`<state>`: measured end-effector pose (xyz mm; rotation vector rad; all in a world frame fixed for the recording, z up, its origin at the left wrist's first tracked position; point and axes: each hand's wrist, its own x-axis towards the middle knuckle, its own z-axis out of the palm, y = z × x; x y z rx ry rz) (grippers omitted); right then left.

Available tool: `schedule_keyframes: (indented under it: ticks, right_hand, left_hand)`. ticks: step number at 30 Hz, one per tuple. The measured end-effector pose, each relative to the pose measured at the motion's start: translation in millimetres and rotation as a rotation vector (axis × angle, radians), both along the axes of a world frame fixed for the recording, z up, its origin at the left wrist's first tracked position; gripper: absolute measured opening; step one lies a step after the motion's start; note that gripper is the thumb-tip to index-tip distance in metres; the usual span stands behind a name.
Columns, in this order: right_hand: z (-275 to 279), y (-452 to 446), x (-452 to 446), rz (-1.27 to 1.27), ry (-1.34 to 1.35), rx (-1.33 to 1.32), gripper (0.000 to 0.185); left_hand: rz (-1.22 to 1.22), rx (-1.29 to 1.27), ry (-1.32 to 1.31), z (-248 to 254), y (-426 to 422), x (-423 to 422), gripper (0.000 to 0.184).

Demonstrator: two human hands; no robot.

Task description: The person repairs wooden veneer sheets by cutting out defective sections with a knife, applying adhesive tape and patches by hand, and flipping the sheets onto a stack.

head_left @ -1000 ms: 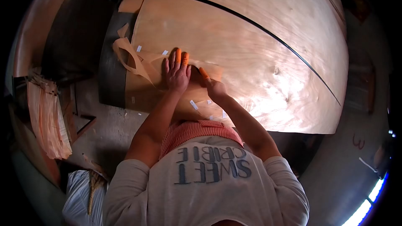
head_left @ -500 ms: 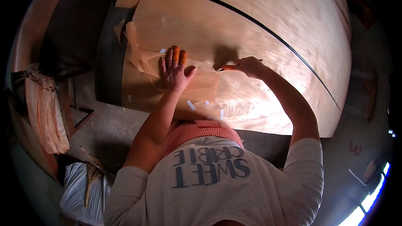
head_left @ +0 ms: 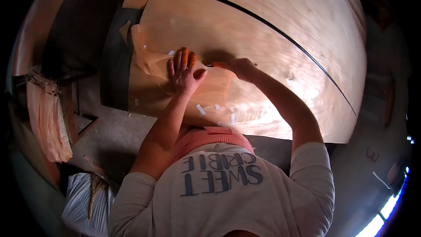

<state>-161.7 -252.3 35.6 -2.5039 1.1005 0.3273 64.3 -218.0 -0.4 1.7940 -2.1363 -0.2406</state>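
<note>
My left hand (head_left: 185, 75) lies flat with fingers spread on a thin wood veneer sheet (head_left: 188, 22). Orange covers sit on two of its fingers. Just to the right, my right hand (head_left: 244, 68) is closed around an orange-handled knife (head_left: 220, 65), its dark tip pointing left toward my left thumb and close to the sheet. A thin veneer patch (head_left: 215, 85) lies beneath and right of my left hand. Beyond its fingertips on the left, a loose curled veneer strip (head_left: 141, 50) rests on the sheet.
A long black strip (head_left: 245, 11) curves across the veneer. Small white tape pieces (head_left: 200, 109) dot the near part. Hanging veneer strips (head_left: 46, 118) are at left, above a white plastic sack (head_left: 85, 204). The sheet's front edge runs near my waist.
My right hand has moved left with the knife, bringing its tip nearer my left hand. My left hand stays pressed in about the same place.
</note>
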Motion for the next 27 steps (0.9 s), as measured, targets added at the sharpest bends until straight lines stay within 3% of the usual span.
schedule_keyframes:
  ticks: [3,6,8,11,12,15,18,21,24,27]
  right_hand:
    - [-1.7,38.7,-9.5,-0.238,0.173,0.1,0.056]
    - [-26.4,92.2,0.2,-0.493,0.188,0.057,0.024]
    - [-27.1,119.3,16.1,-0.89,0.023,0.164,0.031]
    - [-35.4,142.3,28.1,-0.983,0.028,0.219,0.029]
    - [-36.6,147.8,29.8,-0.835,0.032,0.048,0.03]
    - [-29.4,146.0,29.9,-1.011,-0.029,0.224,0.03]
    - [-10.3,145.6,32.5,-0.916,0.003,0.201,0.03]
    - [-33.0,152.8,30.2,-1.005,-0.039,0.222,0.033]
    - [-32.6,153.1,20.2,-0.84,-0.122,0.011,0.038]
    - [-19.8,147.7,12.6,-1.095,-0.368,0.105,0.058]
  left_hand:
    - [0.007,-0.008,-0.007,-1.2,0.8,0.7,0.064]
    - [0.003,-0.045,0.018,-6.0,1.8,0.5,0.063]
    - [0.007,-0.084,0.027,-11.2,1.9,0.0,0.064]
    - [0.01,-0.115,0.024,-9.4,1.7,-1.6,0.063]
    - [0.007,-0.108,0.014,-9.3,3.1,-1.6,0.062]
    - [-0.004,-0.108,-0.004,-10.0,4.2,-1.7,0.061]
    - [-0.006,-0.123,-0.007,-9.1,5.2,-1.2,0.061]
    - [-0.004,-0.122,-0.018,-7.6,4.1,-2.1,0.062]
    - [-0.009,-0.112,-0.037,-6.3,4.7,-3.2,0.062]
    - [-0.008,-0.119,-0.044,-9.3,5.0,-2.1,0.063]
